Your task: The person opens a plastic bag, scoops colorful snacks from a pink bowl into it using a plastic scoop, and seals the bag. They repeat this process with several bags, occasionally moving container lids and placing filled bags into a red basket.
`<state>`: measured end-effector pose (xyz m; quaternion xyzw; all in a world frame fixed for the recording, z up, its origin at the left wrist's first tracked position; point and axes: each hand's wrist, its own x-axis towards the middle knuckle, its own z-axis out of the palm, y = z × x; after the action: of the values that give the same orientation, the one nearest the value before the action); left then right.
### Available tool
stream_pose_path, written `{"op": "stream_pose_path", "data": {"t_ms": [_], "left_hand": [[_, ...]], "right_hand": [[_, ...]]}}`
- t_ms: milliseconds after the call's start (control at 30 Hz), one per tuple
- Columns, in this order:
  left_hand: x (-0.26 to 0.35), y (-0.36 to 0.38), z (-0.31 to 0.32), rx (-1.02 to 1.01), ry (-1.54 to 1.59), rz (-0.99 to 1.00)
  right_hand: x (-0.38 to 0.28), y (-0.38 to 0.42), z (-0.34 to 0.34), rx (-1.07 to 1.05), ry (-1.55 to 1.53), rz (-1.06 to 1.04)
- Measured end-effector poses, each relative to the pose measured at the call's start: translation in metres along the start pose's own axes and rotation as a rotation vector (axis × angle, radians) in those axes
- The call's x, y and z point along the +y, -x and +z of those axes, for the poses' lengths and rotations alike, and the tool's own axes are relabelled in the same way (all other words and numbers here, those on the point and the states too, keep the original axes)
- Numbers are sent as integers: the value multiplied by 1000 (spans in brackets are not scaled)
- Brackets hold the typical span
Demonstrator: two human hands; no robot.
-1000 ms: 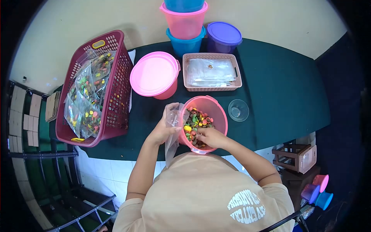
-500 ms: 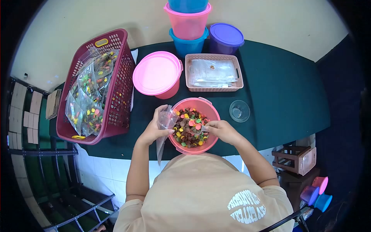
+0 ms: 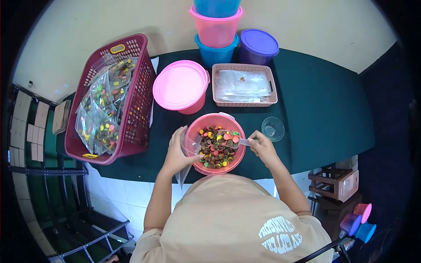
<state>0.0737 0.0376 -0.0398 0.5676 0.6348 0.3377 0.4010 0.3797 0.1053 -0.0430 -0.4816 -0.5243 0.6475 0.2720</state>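
An open pink tub full of brown, pink, yellow and green round pieces stands near the table's front edge. My left hand grips a clear plastic bag at the tub's left side, its open mouth tilted towards the pieces. At the tub's right rim, my right hand is closed on the handle of a clear scoop. Colourful pieces lie in the scoop, which is over the upper right part of the tub's contents.
A maroon basket of filled bags stands at the left. Behind the tub are a pink lidded tub, a tray of flat bags, stacked tubs and a purple tub. A clear cup sits at the right.
My right hand has moved right and slightly up, lifting the scoop with pieces in it. My left hand and the bag have shifted a little, and the view has moved slightly.
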Motion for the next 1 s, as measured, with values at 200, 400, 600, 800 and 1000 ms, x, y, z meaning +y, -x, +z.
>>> {"op": "stream_pose_path", "data": {"t_ms": [200, 400, 600, 800, 1000], "left_hand": [[47, 10, 8, 184, -581, 189], [55, 8, 17, 117, -607, 322], [66, 11, 26, 80, -553, 386], [80, 11, 28, 7, -353, 391], [108, 4, 9, -228, 271, 209]], "right_hand": [[-20, 8, -3, 34, -235, 32], [-38, 8, 2, -54, -222, -10], [-57, 2, 8, -151, 60, 68], [-103, 16, 33, -106, 279, -199], [-157, 24, 43, -110, 500, -519]]}}
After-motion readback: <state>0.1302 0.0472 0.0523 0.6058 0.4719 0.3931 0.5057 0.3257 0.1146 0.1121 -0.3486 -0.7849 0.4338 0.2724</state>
